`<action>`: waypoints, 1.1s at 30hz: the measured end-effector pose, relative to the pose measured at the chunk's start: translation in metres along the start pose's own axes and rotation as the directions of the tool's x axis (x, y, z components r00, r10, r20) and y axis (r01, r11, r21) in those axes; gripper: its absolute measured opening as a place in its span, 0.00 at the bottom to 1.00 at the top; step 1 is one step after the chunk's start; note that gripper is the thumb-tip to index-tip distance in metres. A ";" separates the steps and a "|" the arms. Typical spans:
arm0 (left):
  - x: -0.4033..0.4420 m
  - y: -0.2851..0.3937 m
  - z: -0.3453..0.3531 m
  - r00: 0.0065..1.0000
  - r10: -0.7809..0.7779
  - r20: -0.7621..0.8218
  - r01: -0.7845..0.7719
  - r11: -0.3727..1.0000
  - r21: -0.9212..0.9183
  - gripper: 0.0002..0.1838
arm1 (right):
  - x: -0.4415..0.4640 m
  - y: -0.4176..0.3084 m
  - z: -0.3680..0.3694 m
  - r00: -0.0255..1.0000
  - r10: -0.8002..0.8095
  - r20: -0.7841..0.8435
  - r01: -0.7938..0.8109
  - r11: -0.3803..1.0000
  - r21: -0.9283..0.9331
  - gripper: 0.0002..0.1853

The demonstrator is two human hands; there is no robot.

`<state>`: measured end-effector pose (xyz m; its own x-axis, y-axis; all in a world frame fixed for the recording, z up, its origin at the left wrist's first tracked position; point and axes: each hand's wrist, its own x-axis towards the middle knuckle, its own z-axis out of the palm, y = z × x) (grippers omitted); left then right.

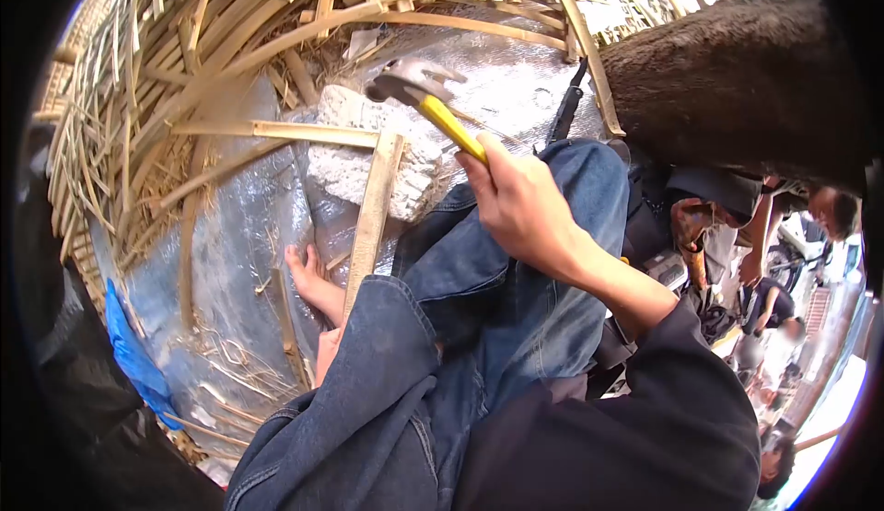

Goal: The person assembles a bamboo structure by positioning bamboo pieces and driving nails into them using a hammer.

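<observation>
the right hand point(525, 203) has its fingers wrapped firmly round the yellow-handled hammer point(451, 127), whose blurred head is by the white block point(345, 170). an upright slat point(373, 216) meets a sideways slat point(276, 131) in front of that block; the left hand is hidden, so i cannot tell its grip. a curved slat lattice point(304, 46) borders the silvery sheet point(230, 276), which bears loose strips point(235, 377) and a bare foot point(318, 290).

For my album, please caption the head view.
Right hand holding a yellow-handled hammer near wooden strips and a white block.
</observation>
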<state>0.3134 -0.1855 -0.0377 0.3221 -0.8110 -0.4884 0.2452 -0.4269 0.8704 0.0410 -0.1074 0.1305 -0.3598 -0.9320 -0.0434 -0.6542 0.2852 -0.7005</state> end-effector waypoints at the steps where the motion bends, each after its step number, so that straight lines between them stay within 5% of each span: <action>1: 0.000 0.002 0.000 1.000 -0.029 -0.001 0.029 0.999 0.039 0.39 | -0.002 0.010 0.011 0.999 -0.030 0.033 0.031 0.999 -0.029 0.13; 3: 0.014 -0.006 -0.011 0.994 -0.106 0.005 0.106 0.991 0.085 0.42 | -0.007 0.047 0.046 0.993 -0.050 0.108 0.063 0.990 -0.129 0.13; 7: 0.019 -0.016 -0.011 0.997 -0.057 0.047 0.059 0.998 -0.031 0.43 | -0.006 0.007 0.019 0.998 -0.049 0.039 0.049 0.999 -0.004 0.14; 9: 0.031 -0.019 -0.013 0.995 -0.057 -0.087 0.055 0.998 -0.032 0.31 | -0.005 0.011 0.026 0.994 -0.095 -0.062 0.099 0.993 0.066 0.14; 11: 0.028 -0.016 -0.015 0.989 -0.083 -0.124 0.078 0.996 -0.042 0.30 | 0.000 0.040 0.046 0.995 -0.061 0.076 0.067 0.995 -0.075 0.16; 14: 0.007 0.001 -0.036 0.994 -0.100 -0.045 0.101 0.994 0.032 0.29 | 0.012 0.026 0.029 0.980 0.028 0.197 -0.013 0.997 -0.080 0.21; 19: -0.055 0.049 -0.106 0.976 -0.037 0.214 -0.042 0.936 0.351 0.26 | -0.002 0.010 -0.015 0.987 0.137 0.090 -0.154 0.959 0.237 0.26; 26: -0.126 0.191 -0.154 0.826 0.152 0.543 -0.538 0.502 0.677 0.23 | -0.019 0.032 -0.033 0.950 0.301 0.087 -0.292 0.747 0.598 0.21; 33: -0.185 0.326 -0.147 0.780 0.275 0.562 -0.581 -0.013 0.814 0.19 | -0.042 0.006 -0.049 0.969 0.226 0.100 -0.230 0.670 0.706 0.19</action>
<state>0.4679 -0.1161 0.3270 -0.1949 -0.9750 -0.1069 -0.9345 0.1515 0.3222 0.0190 -0.0557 0.1631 -0.4299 -0.8609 -0.2720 0.1139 0.2472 -0.9623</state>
